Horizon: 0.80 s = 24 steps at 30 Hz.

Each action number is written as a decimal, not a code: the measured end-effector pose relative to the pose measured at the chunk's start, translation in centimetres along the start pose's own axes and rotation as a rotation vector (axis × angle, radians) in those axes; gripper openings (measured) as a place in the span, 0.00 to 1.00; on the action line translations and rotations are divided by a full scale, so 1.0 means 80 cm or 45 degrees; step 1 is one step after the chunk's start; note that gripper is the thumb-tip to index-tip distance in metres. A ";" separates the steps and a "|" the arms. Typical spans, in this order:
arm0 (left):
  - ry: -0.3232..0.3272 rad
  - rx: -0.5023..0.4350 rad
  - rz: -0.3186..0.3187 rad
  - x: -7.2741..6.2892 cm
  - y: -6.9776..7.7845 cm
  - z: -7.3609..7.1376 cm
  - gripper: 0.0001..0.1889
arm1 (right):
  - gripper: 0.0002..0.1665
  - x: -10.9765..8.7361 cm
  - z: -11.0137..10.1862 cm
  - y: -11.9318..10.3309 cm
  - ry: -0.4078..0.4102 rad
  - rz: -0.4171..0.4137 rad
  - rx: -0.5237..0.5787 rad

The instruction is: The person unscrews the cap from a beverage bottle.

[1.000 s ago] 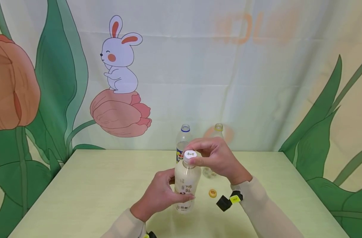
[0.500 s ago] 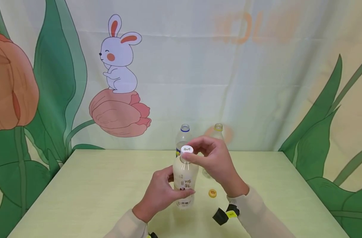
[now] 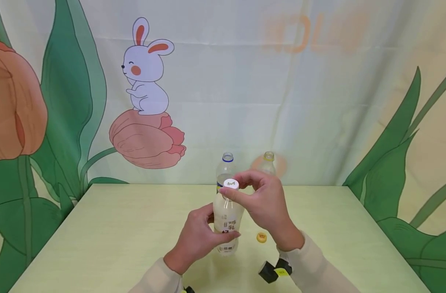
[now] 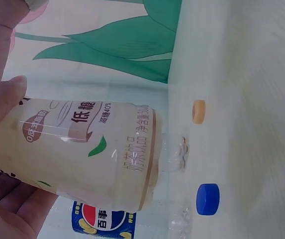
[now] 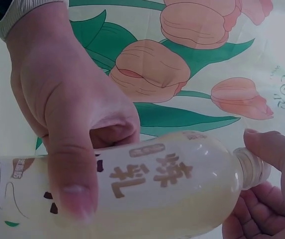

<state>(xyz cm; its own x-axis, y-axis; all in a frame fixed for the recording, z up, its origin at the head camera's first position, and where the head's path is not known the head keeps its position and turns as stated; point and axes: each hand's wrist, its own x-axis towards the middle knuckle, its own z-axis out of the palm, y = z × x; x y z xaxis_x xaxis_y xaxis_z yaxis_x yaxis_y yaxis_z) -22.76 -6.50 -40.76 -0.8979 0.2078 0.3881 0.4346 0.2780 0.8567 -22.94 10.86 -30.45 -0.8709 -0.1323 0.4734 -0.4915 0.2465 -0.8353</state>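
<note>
A milk tea bottle (image 3: pixel 228 215), pale cream with brown lettering, is held nearly upright by my left hand (image 3: pixel 193 244), whose thumb and fingers wrap its lower body. In the left wrist view, the bottle's base (image 4: pixel 149 159) appears lifted off the table. My right hand (image 3: pixel 268 201) pinches the white cap (image 3: pixel 231 184) at the top, thumb in front and fingers behind. The right wrist view also has the right hand's thumb (image 5: pixel 266 147) at the bottle neck. Whether the cap is loose cannot be told.
Two uncapped clear bottles stand behind: one with a blue neck ring (image 3: pixel 228 158), partly hidden, another with a yellow ring (image 3: pixel 268 160). A yellow-orange cap (image 3: pixel 261 237) and a blue cap (image 4: pixel 208 199) lie on the pale table (image 3: pixel 135 228). A printed curtain (image 3: pixel 223 81) hangs behind.
The milk tea bottle has shifted slightly up and left. My right wrist has swung down and left, its thumb moving leftward across the cap's front. The left hand keeps its hold.
</note>
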 end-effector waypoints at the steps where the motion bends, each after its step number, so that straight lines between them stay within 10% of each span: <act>1: -0.003 0.003 -0.002 0.000 0.000 0.000 0.24 | 0.11 0.001 -0.001 0.000 -0.010 -0.012 0.001; 24: -0.111 -0.103 -0.023 0.001 -0.004 -0.007 0.24 | 0.09 0.026 -0.018 0.016 -0.391 -0.221 0.192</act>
<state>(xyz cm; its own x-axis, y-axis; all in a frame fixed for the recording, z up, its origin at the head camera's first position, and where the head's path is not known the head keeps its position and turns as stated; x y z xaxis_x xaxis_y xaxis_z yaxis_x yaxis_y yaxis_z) -23.01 -7.14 -40.84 -0.8946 0.2849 0.3442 0.4079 0.2065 0.8894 -25.33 12.25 -30.13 -0.7246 -0.4471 0.5244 -0.6072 0.0541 -0.7927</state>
